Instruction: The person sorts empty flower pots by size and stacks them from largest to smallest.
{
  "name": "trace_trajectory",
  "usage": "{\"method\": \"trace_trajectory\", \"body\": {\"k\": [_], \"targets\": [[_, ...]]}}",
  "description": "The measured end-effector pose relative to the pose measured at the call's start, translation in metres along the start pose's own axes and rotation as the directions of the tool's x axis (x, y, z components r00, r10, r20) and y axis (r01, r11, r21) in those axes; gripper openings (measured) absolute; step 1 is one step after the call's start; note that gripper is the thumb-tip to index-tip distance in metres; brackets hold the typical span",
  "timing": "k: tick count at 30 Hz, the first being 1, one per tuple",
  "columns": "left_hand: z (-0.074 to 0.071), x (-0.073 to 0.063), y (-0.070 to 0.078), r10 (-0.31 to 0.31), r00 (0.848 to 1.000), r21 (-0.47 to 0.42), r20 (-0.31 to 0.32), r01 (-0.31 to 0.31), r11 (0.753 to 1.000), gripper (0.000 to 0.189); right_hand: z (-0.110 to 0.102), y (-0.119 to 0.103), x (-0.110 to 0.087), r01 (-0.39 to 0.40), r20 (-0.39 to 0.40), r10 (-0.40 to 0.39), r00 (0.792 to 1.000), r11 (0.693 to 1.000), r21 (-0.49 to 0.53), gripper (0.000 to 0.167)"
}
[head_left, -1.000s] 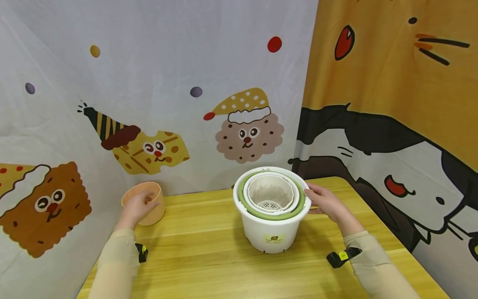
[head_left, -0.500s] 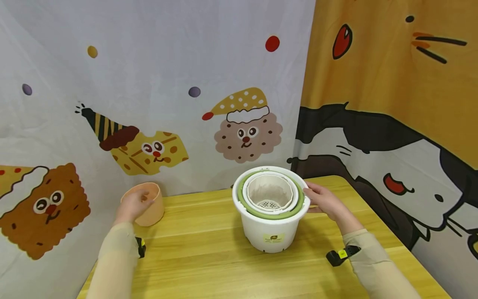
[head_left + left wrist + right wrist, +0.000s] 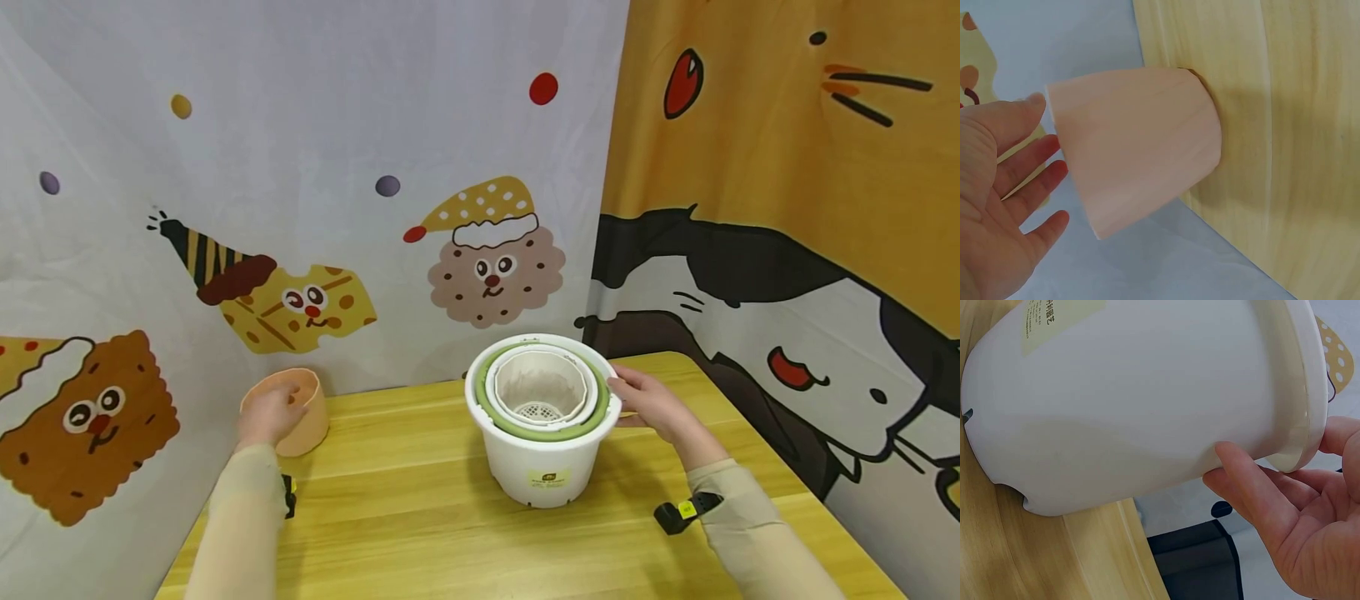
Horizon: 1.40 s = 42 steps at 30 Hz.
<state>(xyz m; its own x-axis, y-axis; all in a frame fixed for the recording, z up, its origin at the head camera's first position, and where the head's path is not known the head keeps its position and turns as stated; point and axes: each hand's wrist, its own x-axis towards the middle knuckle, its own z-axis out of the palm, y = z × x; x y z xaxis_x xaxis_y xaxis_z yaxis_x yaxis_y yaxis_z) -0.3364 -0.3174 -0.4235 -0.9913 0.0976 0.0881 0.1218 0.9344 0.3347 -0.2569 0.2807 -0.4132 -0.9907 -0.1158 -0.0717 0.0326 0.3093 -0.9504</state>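
My left hand [image 3: 268,417] is over the mouth of a peach-coloured flower pot [image 3: 311,425] at the table's back left. In the left wrist view its fingers are loosely spread, with their tips at the rim of the upright pot. On the right, my right hand [image 3: 656,404] holds the rim of a large white flower pot [image 3: 542,467]. The right wrist view has the thumb on the rim and the fingers [image 3: 1247,481] under it against the wall. Nested in the white pot are a green-rimmed pot [image 3: 547,435] and smaller white pots [image 3: 536,383] with a perforated bottom.
Both pots stand on a yellow wood-grain table [image 3: 405,517]. A white cartoon-printed cloth [image 3: 330,125] hangs right behind it, and an orange cat-print cloth [image 3: 750,150] hangs along the right. Something black [image 3: 1194,556] stands beyond the table edge in the right wrist view.
My left hand has shifted slightly over the peach pot, its fingertips dipping a little lower at the mouth. The right hand keeps its hold, and the head view has turned slightly.
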Motion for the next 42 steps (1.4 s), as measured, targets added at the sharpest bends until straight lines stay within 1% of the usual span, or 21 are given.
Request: {"method": "trace_trajectory", "body": {"k": [5, 10, 16, 19, 23, 25, 27, 29, 31, 33, 36, 42], "targets": [[0.002, 0.002, 0.000, 0.002, 1.000, 0.017, 0.013, -0.002, 1.000, 0.045, 0.000, -0.001, 0.000, -0.007, -0.002, 0.007, 1.000, 1.000, -0.002, 0.060], [0.005, 0.004, -0.001, -0.012, 0.999, 0.000, 0.045, 0.012, 1.000, 0.038, 0.001, -0.002, -0.001, -0.015, 0.000, 0.015, 1.000, 1.000, -0.001, 0.061], [0.008, 0.005, -0.001, -0.063, 0.993, -0.036, 0.096, 0.067, 0.997, 0.028, 0.003, -0.001, -0.002, -0.024, -0.002, 0.024, 1.000, 1.000, -0.004, 0.059], [0.010, 0.004, -0.001, -0.096, 0.989, -0.045, 0.115, 0.101, 0.994, 0.019, 0.004, -0.001, -0.002, -0.021, -0.002, 0.021, 1.000, 1.000, -0.002, 0.059], [0.012, 0.001, 0.000, -0.124, 0.985, -0.045, 0.121, 0.130, 0.990, 0.018, 0.004, -0.001, -0.002, -0.013, 0.002, 0.013, 1.000, 1.000, -0.002, 0.060], [0.012, -0.001, 0.000, -0.117, 0.986, -0.028, 0.119, 0.121, 0.992, 0.025, 0.003, 0.000, -0.002, -0.013, 0.004, 0.013, 1.000, 1.000, 0.000, 0.061], [0.013, -0.002, -0.001, -0.114, 0.987, -0.023, 0.112, 0.117, 0.993, 0.027, 0.003, -0.001, -0.001, -0.013, 0.004, 0.013, 1.000, 1.000, 0.004, 0.061], [0.014, -0.004, -0.002, -0.095, 0.990, -0.017, 0.099, 0.097, 0.995, 0.029, 0.002, -0.001, -0.001, -0.011, 0.002, 0.011, 1.000, 1.000, 0.006, 0.060], [0.014, -0.004, -0.002, -0.081, 0.993, -0.024, 0.090, 0.083, 0.996, 0.024, 0.002, -0.002, -0.002, -0.010, -0.001, 0.010, 1.000, 1.000, 0.008, 0.060], [0.015, -0.005, -0.003, -0.068, 0.994, -0.026, 0.084, 0.070, 0.997, 0.014, 0.001, -0.002, -0.002, -0.009, -0.003, 0.009, 1.000, 1.000, 0.004, 0.060], [0.015, -0.005, -0.004, -0.067, 0.994, -0.022, 0.087, 0.070, 0.997, 0.001, 0.001, -0.003, -0.002, -0.009, -0.002, 0.009, 1.000, 1.000, -0.001, 0.060], [0.014, -0.007, -0.003, -0.067, 0.994, 0.006, 0.090, 0.067, 0.998, 0.003, 0.001, -0.002, -0.002, -0.008, 0.001, 0.008, 1.000, 1.000, -0.003, 0.062]]}}
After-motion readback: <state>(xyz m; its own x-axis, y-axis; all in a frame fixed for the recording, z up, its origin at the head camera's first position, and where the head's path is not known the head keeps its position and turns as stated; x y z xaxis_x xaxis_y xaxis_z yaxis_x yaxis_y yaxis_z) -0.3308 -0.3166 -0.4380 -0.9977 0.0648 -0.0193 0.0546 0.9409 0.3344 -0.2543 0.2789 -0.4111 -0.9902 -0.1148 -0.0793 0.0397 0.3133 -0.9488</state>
